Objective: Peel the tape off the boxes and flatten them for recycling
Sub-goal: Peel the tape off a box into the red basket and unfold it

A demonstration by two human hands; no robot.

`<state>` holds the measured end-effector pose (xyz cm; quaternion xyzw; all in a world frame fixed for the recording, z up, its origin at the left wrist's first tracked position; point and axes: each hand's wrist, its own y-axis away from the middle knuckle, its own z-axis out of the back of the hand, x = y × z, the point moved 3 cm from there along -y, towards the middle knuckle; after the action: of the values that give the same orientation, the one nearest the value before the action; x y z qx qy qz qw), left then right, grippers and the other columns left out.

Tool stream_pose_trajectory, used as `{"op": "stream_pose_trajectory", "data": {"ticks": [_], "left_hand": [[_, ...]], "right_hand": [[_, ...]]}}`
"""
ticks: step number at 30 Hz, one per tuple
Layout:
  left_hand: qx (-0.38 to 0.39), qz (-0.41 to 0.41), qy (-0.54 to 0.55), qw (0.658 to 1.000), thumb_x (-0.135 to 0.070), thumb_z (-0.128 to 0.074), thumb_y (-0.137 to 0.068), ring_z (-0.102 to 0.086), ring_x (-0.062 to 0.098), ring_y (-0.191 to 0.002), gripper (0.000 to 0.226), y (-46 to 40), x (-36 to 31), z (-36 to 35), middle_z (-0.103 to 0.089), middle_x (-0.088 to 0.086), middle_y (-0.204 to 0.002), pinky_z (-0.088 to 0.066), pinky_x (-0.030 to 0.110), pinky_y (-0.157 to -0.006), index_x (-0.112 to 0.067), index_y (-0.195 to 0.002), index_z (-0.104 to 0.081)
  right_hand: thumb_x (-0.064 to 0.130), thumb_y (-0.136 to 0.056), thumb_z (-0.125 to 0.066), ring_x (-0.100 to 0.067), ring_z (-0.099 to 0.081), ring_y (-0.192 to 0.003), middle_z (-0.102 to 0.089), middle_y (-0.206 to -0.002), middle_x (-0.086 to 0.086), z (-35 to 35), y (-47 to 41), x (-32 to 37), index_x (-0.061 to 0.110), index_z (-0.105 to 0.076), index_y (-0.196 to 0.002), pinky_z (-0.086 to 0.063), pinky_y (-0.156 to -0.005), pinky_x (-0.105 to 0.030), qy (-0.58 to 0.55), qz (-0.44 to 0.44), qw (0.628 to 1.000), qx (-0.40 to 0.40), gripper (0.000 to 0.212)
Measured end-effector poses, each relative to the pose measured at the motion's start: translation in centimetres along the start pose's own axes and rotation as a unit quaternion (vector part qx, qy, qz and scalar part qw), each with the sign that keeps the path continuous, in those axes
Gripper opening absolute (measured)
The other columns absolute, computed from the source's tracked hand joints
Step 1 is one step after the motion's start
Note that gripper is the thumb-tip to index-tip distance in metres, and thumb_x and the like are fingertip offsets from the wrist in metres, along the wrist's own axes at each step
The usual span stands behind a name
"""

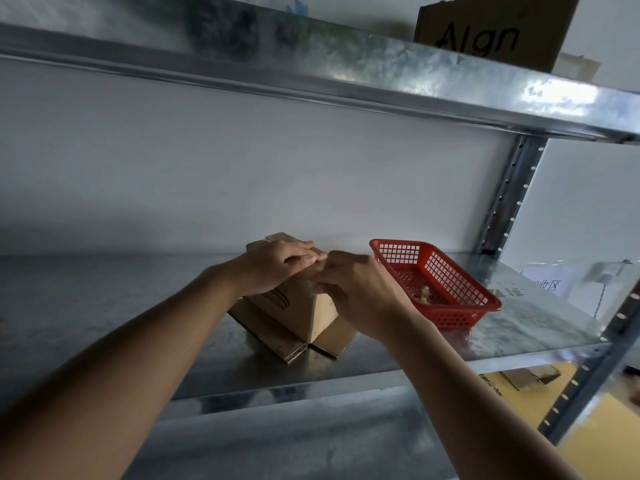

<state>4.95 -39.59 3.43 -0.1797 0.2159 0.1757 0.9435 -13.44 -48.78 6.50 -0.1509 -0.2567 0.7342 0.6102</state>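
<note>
While both arms reach forward over the metal shelf (pixel 104 306), the left hand (pixel 273 266) lies on top of the cardboard box (pixel 304 306), its fingers curled over the upper edge and gripping it. Just right of it, the right hand (pixel 360 289) presses against the same box, fingers bent and pinching at something on the near corner; whether that is tape is too small to tell. Below both hands, the box stands tilted on flattened cardboard (pixel 332 337) lying on the shelf. Right of the right hand sits a red basket (pixel 460 306) holding a pale crumpled scrap. Above the hands, a brown printed box (pixel 485 29) stands on the upper shelf (pixel 346 71).
</note>
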Motion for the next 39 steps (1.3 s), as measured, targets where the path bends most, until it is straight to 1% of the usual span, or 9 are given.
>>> {"op": "stream_pose_trajectory", "data": {"ticks": [5, 8, 12, 15, 20, 26, 29, 34, 39], "left_hand": [[-0.03, 0.005, 0.036, 0.999, -0.034, -0.054, -0.107, -0.042, -0.006, -0.138, 0.037, 0.0, -0.1, -0.1, -0.055, -0.011, -0.149, -0.031, 0.021, -0.119, -0.036, -0.143, -0.058], [-0.041, 0.024, -0.001, 0.999, -0.018, -0.059, -0.104, -0.048, -0.005, -0.126, 0.043, -0.4, 0.3, -0.6, -0.06, -0.001, -0.146, -0.027, -0.006, -0.093, -0.02, -0.147, -0.057], [-0.052, 0.03, 0.011, 0.998, -0.044, -0.048, -0.107, -0.041, -0.008, -0.132, 0.042, -0.6, 0.0, -0.6, -0.052, -0.013, -0.151, -0.02, -0.004, -0.098, -0.028, -0.145, -0.059], [-0.023, 0.016, -0.03, 0.999, -0.055, -0.033, -0.107, -0.031, 0.008, -0.15, 0.049, -1.0, -0.7, -1.1, -0.04, -0.011, -0.162, -0.018, 0.024, -0.115, -0.037, -0.148, -0.053], [0.005, 0.027, -0.09, 0.996, -0.074, -0.017, -0.096, -0.026, 0.015, -0.153, 0.065, -1.7, -2.4, -1.9, -0.034, -0.008, -0.166, -0.022, 0.047, -0.122, -0.049, -0.151, -0.044], [0.035, 0.065, -0.124, 0.99, -0.093, -0.028, -0.079, -0.038, 0.016, -0.144, 0.079, -2.9, -4.2, -1.4, -0.041, -0.014, -0.156, -0.031, 0.037, -0.099, -0.057, -0.148, -0.041], [0.06, 0.098, -0.136, 0.984, -0.09, -0.041, -0.068, -0.045, 0.02, -0.136, 0.08, -3.5, -5.4, -1.2, -0.041, -0.016, -0.149, -0.038, 0.038, -0.09, -0.065, -0.143, -0.038], [0.094, 0.125, -0.097, 0.983, -0.077, -0.046, -0.058, -0.041, 0.014, -0.128, 0.084, -4.0, -6.2, -1.2, -0.037, -0.021, -0.133, -0.04, 0.038, -0.097, -0.064, -0.141, -0.044], [0.097, 0.135, -0.073, 0.983, -0.077, -0.049, -0.059, -0.038, 0.01, -0.124, 0.08, -4.2, -6.4, -1.4, -0.034, -0.023, -0.137, -0.037, 0.033, -0.094, -0.066, -0.138, -0.045]], "right_hand": [[-0.002, -0.093, -0.069, -0.015, -0.07, -0.09, -0.071, -0.108, -0.001, -0.2, 0.2, 1.2, 0.012, -0.082, -0.101, -0.059, -0.071, -0.037, -0.047, 0.041, 0.997, -0.053, 0.021], [-0.001, -0.092, -0.066, -0.01, -0.067, -0.08, -0.07, -0.097, -0.001, 0.2, -0.7, 1.4, 0.011, -0.08, -0.101, -0.055, -0.069, -0.029, -0.082, 0.025, 0.989, -0.119, 0.02], [0.01, -0.098, -0.065, -0.011, -0.071, -0.075, -0.071, -0.095, 0.0, 0.2, -0.9, -1.4, 0.014, -0.079, -0.108, -0.06, -0.07, -0.038, -0.12, -0.118, 0.972, -0.167, 0.018], [0.014, -0.101, -0.063, -0.015, -0.074, -0.083, -0.073, -0.107, -0.003, -0.5, 0.1, -3.4, 0.014, -0.073, -0.125, -0.061, -0.078, -0.041, -0.111, -0.203, 0.954, -0.191, 0.026], [0.019, -0.098, -0.069, 0.004, -0.072, -0.078, -0.078, -0.101, 0.005, 0.2, 1.7, -5.4, 0.018, -0.057, -0.145, -0.058, -0.078, -0.016, -0.128, -0.264, 0.929, -0.224, 0.049], [0.017, -0.095, -0.068, -0.004, -0.068, -0.077, -0.077, -0.095, 0.004, 1.9, 3.0, -8.8, 0.017, -0.07, -0.105, -0.05, -0.062, -0.01, -0.073, -0.336, 0.911, -0.227, 0.01], [0.017, -0.097, -0.065, -0.004, -0.06, -0.066, -0.077, -0.091, 0.0, 2.6, 3.8, -10.5, 0.015, -0.076, -0.101, -0.034, -0.053, -0.008, -0.02, -0.349, 0.916, -0.198, 0.012], [0.004, -0.094, -0.053, -0.02, -0.064, -0.066, -0.076, -0.085, -0.009, 3.7, 5.1, -13.3, 0.01, -0.076, -0.081, -0.051, -0.056, -0.032, 0.01, -0.374, 0.915, -0.15, 0.028], [0.003, -0.095, -0.063, -0.014, -0.057, -0.064, -0.069, -0.078, -0.007, 3.6, 5.9, -15.3, 0.01, -0.073, -0.079, -0.035, -0.048, -0.018, 0.039, -0.374, 0.92, -0.107, 0.02]]}}
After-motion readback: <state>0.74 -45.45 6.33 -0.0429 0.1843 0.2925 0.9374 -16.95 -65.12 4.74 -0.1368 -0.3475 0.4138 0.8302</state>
